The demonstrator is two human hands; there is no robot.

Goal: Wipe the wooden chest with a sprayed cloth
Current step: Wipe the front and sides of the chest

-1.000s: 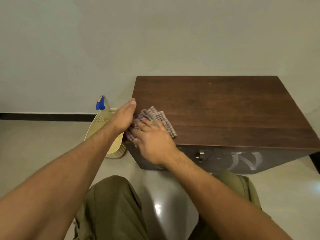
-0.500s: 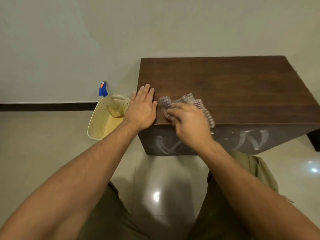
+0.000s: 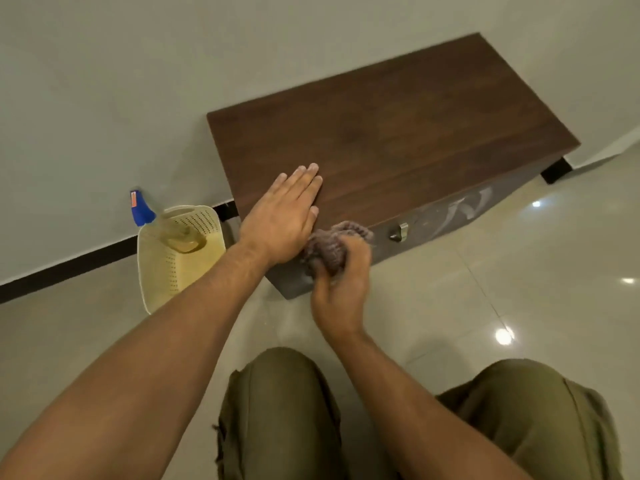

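Observation:
The dark wooden chest stands against the wall, its lid seen from above and tilted in view. My left hand lies flat, fingers together, on the lid's near left corner. My right hand is closed on the bunched checked cloth, pressed against the chest's front face just below the lid edge. A metal latch sits on the front to the right of the cloth. White smears mark the front face further right.
A cream perforated basket stands on the floor left of the chest, holding a spray bottle with a blue head. My knees in olive trousers are at the bottom. Glossy tiled floor surrounds the chest.
My right hand has bunched the cloth and taken it off the lid down onto the front face. My left hand shifted further onto the lid. The camera view tilted.

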